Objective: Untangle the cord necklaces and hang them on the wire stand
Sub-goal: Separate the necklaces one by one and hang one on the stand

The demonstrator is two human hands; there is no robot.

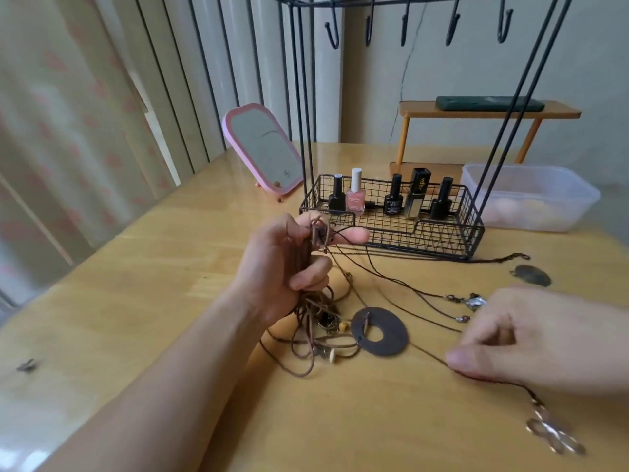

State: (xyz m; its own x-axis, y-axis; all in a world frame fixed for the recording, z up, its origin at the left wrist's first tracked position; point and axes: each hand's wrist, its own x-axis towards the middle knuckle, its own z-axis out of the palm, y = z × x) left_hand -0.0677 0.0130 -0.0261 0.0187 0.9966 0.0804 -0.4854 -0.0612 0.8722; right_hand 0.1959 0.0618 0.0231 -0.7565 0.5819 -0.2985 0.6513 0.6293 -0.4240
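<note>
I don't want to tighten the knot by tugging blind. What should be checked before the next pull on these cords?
1. Left hand has the bundle of brown cords firmly gripped: ok, fingers are curled round it.
2. Right hand holds only one strand: cannot tell; it pinches a thin cord, but its fingers hide what lies under them.
3. That cord runs free of the knot: not ok; it leads back into the tangle beside the dark ring pendant.
4. Hooks on the wire stand are free: ok, none carries a necklace.
5. Any necklace fully separated: cannot tell.
</note>
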